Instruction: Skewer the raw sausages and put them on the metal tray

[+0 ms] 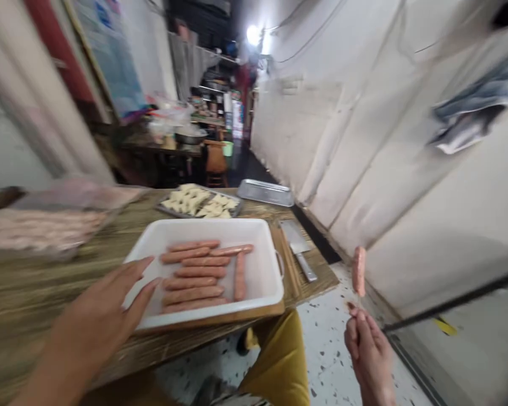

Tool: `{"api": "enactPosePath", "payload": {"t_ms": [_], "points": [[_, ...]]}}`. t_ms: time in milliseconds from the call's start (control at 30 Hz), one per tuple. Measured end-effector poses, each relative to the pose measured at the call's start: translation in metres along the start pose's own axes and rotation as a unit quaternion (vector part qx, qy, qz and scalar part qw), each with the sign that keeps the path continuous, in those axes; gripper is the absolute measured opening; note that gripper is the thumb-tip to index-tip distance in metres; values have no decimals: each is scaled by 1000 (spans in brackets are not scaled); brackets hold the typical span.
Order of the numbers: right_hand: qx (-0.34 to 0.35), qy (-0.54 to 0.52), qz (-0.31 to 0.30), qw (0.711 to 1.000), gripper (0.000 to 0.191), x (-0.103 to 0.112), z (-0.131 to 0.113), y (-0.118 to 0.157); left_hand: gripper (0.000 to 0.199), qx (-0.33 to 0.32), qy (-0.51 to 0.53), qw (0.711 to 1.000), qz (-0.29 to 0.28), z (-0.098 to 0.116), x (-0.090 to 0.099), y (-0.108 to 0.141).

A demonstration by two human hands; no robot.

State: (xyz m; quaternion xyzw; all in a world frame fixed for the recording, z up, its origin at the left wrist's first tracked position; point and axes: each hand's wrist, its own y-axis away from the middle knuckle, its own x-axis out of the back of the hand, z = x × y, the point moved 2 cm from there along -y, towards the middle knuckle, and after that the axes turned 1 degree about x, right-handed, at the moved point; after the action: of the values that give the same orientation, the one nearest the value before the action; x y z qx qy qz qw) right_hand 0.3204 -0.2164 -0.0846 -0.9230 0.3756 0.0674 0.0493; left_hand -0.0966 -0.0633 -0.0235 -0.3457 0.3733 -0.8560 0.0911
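Observation:
My right hand (pixel 369 351) is closed around the lower end of a thin stick, out over the floor to the right of the table. A pink sausage (pixel 358 272) is upright on the stick's top end. My left hand (pixel 95 316) has its fingers and thumb apart at the left rim of a white plastic tub (pixel 275 282) and holds nothing. Whether it touches the rim, I cannot tell. Inside the tub lie several sausages (pixel 200 272), most of them side by side, with one (pixel 239 276) turned lengthwise at the right.
A cleaver (pixel 297 239) lies right of the tub on the wooden table (pixel 139 217). Behind are a tray of dumplings (pixel 198 202) and a metal tray (pixel 266 193). Bagged sausages (pixel 42 228) lie at left. A white wall (pixel 313 141) runs along the right.

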Motion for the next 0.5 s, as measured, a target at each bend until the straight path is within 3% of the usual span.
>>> {"api": "enactPosePath", "payload": {"t_ms": [100, 233, 400, 500], "points": [[-7, 3, -49, 999, 25, -31, -11, 1, 38, -7, -136, 990, -25, 7, 23, 7], [-1, 29, -95, 995, 26, -50, -21, 13, 38, -4, -178, 984, -21, 23, 36, 16], [-31, 108, -152, 982, 36, -67, -19, 35, 35, 12, -125, 991, -37, 28, 27, 27], [-51, 139, -202, 968, 40, -87, -10, 45, 37, 27, -88, 993, -79, 30, 14, 29]]}}
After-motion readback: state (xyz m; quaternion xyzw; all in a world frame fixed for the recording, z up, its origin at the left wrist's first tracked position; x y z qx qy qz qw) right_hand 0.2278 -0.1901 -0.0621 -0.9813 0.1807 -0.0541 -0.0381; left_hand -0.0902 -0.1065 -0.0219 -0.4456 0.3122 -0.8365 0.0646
